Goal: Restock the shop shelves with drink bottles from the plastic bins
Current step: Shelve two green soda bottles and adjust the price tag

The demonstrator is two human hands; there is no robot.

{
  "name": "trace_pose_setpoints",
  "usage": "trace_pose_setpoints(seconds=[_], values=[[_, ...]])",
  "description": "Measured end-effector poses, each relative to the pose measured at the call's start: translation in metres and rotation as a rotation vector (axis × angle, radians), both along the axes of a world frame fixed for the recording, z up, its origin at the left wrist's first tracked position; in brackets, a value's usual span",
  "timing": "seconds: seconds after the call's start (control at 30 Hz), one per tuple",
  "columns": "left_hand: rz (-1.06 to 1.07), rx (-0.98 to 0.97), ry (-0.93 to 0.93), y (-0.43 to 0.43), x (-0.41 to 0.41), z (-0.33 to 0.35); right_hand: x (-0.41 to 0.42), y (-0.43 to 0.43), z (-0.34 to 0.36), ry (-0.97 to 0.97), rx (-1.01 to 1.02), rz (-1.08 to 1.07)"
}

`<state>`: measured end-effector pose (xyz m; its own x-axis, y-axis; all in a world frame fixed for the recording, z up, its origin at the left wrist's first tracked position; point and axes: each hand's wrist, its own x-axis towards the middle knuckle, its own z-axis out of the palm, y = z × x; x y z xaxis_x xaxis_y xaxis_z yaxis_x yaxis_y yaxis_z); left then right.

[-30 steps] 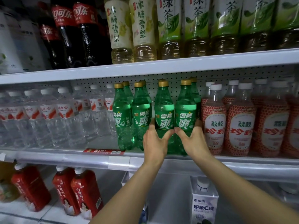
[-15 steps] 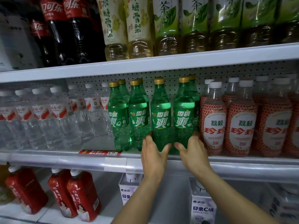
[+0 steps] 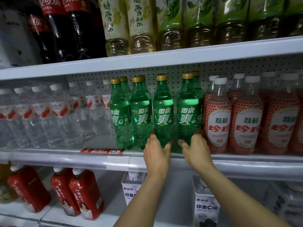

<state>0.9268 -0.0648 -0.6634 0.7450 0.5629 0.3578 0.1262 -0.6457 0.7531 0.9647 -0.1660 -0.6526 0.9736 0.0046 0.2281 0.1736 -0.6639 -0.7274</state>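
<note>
Green soda bottles (image 3: 141,115) stand in a front row of four on the middle shelf (image 3: 65,159), with clear water bottles (image 3: 54,115) to the left and red-and-white lychee bottles (image 3: 246,125) to the right. Both hands are on the two rightmost of that row. The left hand (image 3: 157,154) wraps the base of the third bottle (image 3: 163,112), thumb on its right side and fingers curled round the left. The right hand (image 3: 195,149) does the same on the fourth bottle (image 3: 187,112), thumb on the left and fingers tucked in against the lychee bottles.

A second ago both hands sat higher, just under the labels; since then they have slid down to the bases. The two bottles look upright and level with the rest of the row, near the shelf's front edge. Their feet are hidden behind the hands, so I cannot tell whether they rest fully on the shelf.

My reading is that this pair is being seated and squared up — the last touch before letting go. A small gap shows between the third and fourth bottles, and only the third appears to have no bottle behind it. No plastic bin is in view — more stock would come from outside this view.
</note>
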Motion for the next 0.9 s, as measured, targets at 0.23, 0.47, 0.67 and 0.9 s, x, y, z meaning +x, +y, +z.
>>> trace_pose_setpoints(seconds=[0.23,0.47,0.67,0.9], values=[[-0.047,0.02,-0.064,0.004,0.0,-0.008,0.0,0.0,-0.003,-0.044,-0.002,-0.005],[-0.123,0.019,-0.155,0.012,0.0,-0.024,0.005,0.002,-0.011,-0.047,-0.021,-0.037],[-0.183,-0.094,-0.019,0.013,-0.012,-0.01,-0.004,0.008,-0.006,0.091,-0.021,-0.085],[-0.212,-0.187,0.279,0.02,-0.034,0.018,-0.019,-0.002,0.032,0.341,0.005,-0.073]])
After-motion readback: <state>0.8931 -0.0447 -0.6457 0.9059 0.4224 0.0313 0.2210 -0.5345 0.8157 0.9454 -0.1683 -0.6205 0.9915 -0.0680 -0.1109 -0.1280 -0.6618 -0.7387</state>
